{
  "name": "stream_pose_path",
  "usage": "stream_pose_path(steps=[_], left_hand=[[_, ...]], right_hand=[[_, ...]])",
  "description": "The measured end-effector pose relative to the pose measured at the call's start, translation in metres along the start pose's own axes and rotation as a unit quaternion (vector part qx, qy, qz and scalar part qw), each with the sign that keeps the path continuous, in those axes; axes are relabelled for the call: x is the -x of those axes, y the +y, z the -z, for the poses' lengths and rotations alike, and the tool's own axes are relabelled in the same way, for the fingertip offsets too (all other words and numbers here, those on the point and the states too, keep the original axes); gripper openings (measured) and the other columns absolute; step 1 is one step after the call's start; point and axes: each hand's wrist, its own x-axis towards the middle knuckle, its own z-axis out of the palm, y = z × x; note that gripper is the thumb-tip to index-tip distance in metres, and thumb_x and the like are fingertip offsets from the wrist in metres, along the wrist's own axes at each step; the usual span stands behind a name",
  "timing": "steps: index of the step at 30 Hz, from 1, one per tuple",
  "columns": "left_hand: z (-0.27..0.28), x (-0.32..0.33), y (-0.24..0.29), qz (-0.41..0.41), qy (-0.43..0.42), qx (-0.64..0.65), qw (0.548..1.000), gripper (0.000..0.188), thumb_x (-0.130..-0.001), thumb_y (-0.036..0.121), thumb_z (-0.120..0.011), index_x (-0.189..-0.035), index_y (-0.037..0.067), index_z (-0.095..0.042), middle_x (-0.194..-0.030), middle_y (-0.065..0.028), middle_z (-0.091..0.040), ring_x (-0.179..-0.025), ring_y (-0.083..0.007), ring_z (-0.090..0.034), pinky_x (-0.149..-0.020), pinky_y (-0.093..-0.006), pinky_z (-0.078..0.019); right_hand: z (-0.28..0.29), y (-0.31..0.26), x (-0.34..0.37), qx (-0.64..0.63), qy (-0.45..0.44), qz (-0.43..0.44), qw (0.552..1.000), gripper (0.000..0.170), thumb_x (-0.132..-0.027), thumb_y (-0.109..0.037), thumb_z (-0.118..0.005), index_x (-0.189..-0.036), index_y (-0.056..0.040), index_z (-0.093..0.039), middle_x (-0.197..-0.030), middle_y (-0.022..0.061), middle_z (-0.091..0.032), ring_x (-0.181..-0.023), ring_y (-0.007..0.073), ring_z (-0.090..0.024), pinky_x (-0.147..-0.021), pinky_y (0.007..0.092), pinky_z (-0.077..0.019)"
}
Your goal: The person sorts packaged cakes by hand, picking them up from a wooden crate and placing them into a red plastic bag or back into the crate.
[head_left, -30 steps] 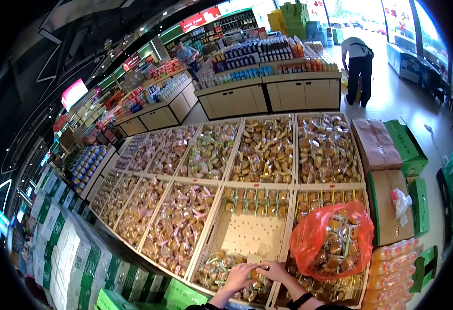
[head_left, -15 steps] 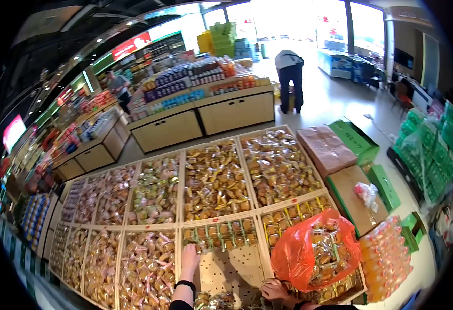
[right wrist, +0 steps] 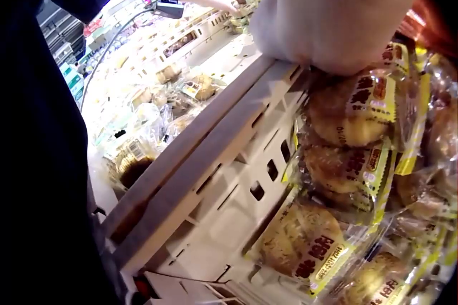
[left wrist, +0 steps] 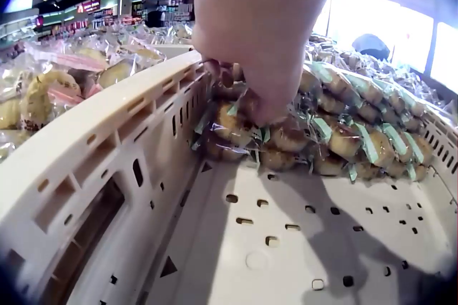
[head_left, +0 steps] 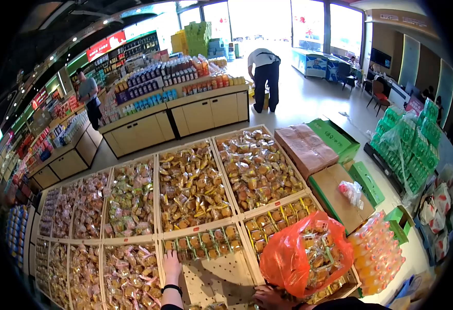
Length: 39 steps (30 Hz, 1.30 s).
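Observation:
My left hand (head_left: 172, 266) reaches to the back left corner of a cream plastic crate (left wrist: 286, 248). Its thumb and fingers close round a wrapped bun (left wrist: 232, 125) at the left end of stacked rows of buns with green-edged wrappers (head_left: 208, 242). My right hand (head_left: 268, 297) rests at the wooden divider (head_left: 247, 243) by the neighbouring crate, its fingertips hidden in the right wrist view. Yellow-edged wrapped buns (right wrist: 351, 115) lie right beside it. Above those buns, a red plastic bag (head_left: 288, 253) full of packaged buns stands open.
Further bins of wrapped pastries (head_left: 193, 183) spread behind and to the left. Cartons (head_left: 340, 194) and packs of orange drink bottles (head_left: 376, 256) stand on the right. One person (head_left: 265, 77) bends over near the entrance; another (head_left: 88, 95) stands by the shelves.
My hands have come apart from the near end of the crate; the left has gone to its far left corner, the right to the divider. The head view has swung right.

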Motion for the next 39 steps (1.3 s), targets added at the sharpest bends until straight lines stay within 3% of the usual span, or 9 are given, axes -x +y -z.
stream_pose_path(steps=[2, 4, 6, 16, 20, 22, 26, 33, 39], left_hand=[[-0.002, 0.006, 0.0, 0.022, -0.058, 0.003, 0.998, 0.046, -0.069, 0.01, -0.062, -0.113, 0.009, -0.05, -0.12, -0.0125, -0.048, -0.103, -0.0334, -0.049, -0.083, -0.0437, -0.0434], [-0.003, 0.009, -0.002, 0.029, -0.041, 0.008, 0.999, 0.047, -0.069, 0.011, -0.062, -0.114, 0.01, -0.05, -0.122, -0.0115, -0.048, -0.105, -0.0307, -0.049, -0.084, -0.0428, -0.0436], [0.003, 0.008, -0.003, 0.011, 0.001, 0.018, 1.0, 0.047, -0.069, 0.01, -0.062, -0.114, 0.01, -0.051, -0.119, -0.0105, -0.05, -0.104, -0.0296, -0.05, -0.084, -0.0416, -0.0437], [-0.006, 0.003, -0.006, 0.075, -0.014, -0.018, 0.997, 0.014, -0.077, 0.009, -0.051, -0.091, 0.011, -0.052, -0.09, -0.0082, -0.052, -0.083, -0.0273, -0.056, -0.072, -0.0396, -0.0476], [-0.016, 0.012, -0.002, 0.086, -0.008, 0.001, 0.996, 0.042, -0.078, 0.006, -0.05, -0.12, 0.011, -0.048, -0.121, -0.0106, -0.048, -0.103, -0.0308, -0.049, -0.084, -0.0398, -0.0452], [-0.013, 0.023, 0.014, 0.05, 0.07, -0.026, 0.996, 0.046, -0.076, 0.007, -0.051, -0.122, 0.01, -0.046, -0.125, -0.0109, -0.046, -0.108, -0.0334, -0.047, -0.089, -0.0445, -0.0412], [0.004, 0.094, 0.063, 0.048, -0.103, 0.057, 0.992, 0.04, -0.078, 0.016, -0.054, -0.116, 0.008, -0.051, -0.126, -0.0157, -0.046, -0.11, -0.0337, -0.047, -0.088, -0.0428, -0.0427], [-0.021, 0.255, 0.107, 0.055, -0.184, 0.092, 0.977, 0.057, -0.068, 0.036, -0.067, -0.115, 0.007, -0.051, -0.125, -0.0159, -0.045, -0.114, -0.0365, -0.042, -0.092, -0.0478, -0.0393], [0.011, 0.242, 0.134, 0.134, -0.26, -0.001, 0.956, 0.055, -0.065, 0.03, -0.07, -0.114, 0.01, -0.052, -0.113, -0.013, -0.05, -0.11, -0.0321, -0.044, -0.091, -0.0459, -0.0387]], right_hand=[[-0.018, 0.007, 0.005, -0.017, 0.124, 0.025, 0.992, 0.011, -0.067, -0.012, -0.061, -0.071, -0.0129, -0.05, -0.081, 0.0038, -0.053, -0.095, 0.0248, -0.052, -0.08, 0.0402, -0.0401], [0.01, -0.003, -0.004, -0.041, 0.027, 0.015, 0.999, 0.013, -0.065, -0.014, -0.061, -0.069, -0.0143, -0.048, -0.077, 0.0054, -0.049, -0.089, 0.026, -0.05, -0.075, 0.0402, -0.0393], [0.008, -0.006, -0.008, -0.008, 0.05, 0.015, 0.999, 0.011, -0.065, -0.014, -0.061, -0.066, -0.0136, -0.049, -0.073, 0.0046, -0.051, -0.093, 0.0263, -0.051, -0.077, 0.0421, -0.0388], [0.009, -0.012, -0.013, 0.003, 0.033, -0.002, 0.999, 0.008, -0.073, -0.011, -0.061, -0.081, -0.0088, -0.06, -0.082, 0.006, -0.059, -0.098, 0.0285, -0.052, -0.084, 0.0433, -0.0393], [0.008, -0.006, -0.007, 0.02, -0.053, -0.026, 0.998, 0.01, -0.075, -0.012, -0.059, -0.085, -0.0121, -0.06, -0.086, 0.0035, -0.06, -0.101, 0.0295, -0.052, -0.084, 0.0446, -0.0402], [0.002, -0.001, -0.003, -0.012, 0.038, 0.025, 0.999, 0.009, -0.077, -0.013, -0.056, -0.085, -0.0122, -0.059, -0.087, 0.003, -0.06, -0.1, 0.0293, -0.052, -0.084, 0.044, -0.0402], [-0.01, 0.005, -0.002, -0.017, 0.05, 0.009, 0.999, 0.011, -0.08, -0.019, -0.054, -0.082, -0.011, -0.061, -0.084, 0.0024, -0.061, -0.102, 0.0273, -0.052, -0.083, 0.0434, -0.0402], [-0.008, 0.005, 0.002, -0.065, 0.111, 0.044, 0.991, 0.017, -0.086, -0.02, -0.054, -0.082, -0.0061, -0.062, -0.081, 0.0078, -0.061, -0.102, 0.0301, -0.051, -0.087, 0.0438, -0.0395], [-0.016, 0.014, 0.007, -0.085, 0.028, 0.032, 0.995, 0.016, -0.086, -0.02, -0.053, -0.092, -0.0076, -0.061, -0.096, 0.0094, -0.06, -0.117, 0.0309, -0.042, -0.094, 0.0458, -0.0351]])
